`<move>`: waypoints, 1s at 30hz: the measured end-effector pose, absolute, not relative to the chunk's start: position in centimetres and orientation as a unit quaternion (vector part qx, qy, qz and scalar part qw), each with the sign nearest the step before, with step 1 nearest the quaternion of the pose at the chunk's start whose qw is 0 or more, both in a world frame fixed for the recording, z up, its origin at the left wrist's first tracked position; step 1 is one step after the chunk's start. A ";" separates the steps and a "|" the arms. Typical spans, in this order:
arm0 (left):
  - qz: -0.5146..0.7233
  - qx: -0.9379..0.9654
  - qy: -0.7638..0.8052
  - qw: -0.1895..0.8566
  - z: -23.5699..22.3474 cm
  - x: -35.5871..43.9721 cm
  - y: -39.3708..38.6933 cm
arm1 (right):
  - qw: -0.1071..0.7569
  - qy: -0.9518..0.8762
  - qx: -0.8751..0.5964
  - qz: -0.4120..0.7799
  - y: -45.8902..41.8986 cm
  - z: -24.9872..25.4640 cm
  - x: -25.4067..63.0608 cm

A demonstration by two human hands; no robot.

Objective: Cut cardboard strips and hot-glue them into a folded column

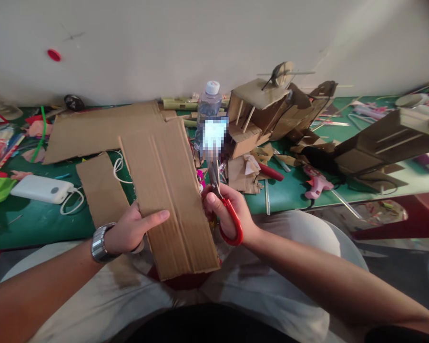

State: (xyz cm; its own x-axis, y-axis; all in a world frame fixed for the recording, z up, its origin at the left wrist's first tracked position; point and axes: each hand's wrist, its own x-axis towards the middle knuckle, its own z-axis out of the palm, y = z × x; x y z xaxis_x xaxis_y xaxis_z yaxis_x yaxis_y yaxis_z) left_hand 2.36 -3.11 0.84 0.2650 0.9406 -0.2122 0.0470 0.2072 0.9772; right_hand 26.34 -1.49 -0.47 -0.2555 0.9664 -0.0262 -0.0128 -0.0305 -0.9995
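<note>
A large brown corrugated cardboard sheet (157, 166), cut into a T-like shape, reaches from my lap out over the green table (39, 224). My left hand (130, 231), with a metal watch on the wrist, grips the near strip of the sheet, thumb lying on top. My right hand (229, 209) holds red-handled scissors (223, 205) at the sheet's right edge, with the blades pointing away from me. Whether the blades bite into the cardboard I cannot tell.
A plastic water bottle (209, 112) stands behind the scissors. Cardboard models (268, 112) and scraps fill the table's back right, with a pink glue gun (316, 183) and red-handled pliers (270, 171). A white power bank (41, 189) with its cable lies left. A second cardboard piece (102, 190) lies beside it.
</note>
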 end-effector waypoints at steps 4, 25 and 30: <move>0.370 0.504 0.503 0.597 1.4 2.6 -3.1 | 0.445 -0.545 -0.416 0.576 -1.5 -0.5 26.4; 0.486 0.371 0.593 0.524 -0.2 0.4 -1.5 | 0.274 -0.644 -0.389 0.599 -1.4 0.6 26.8; 0.489 0.325 0.597 0.546 -0.1 0.4 -1.4 | 0.257 -0.632 -0.373 0.628 -1.5 0.8 26.9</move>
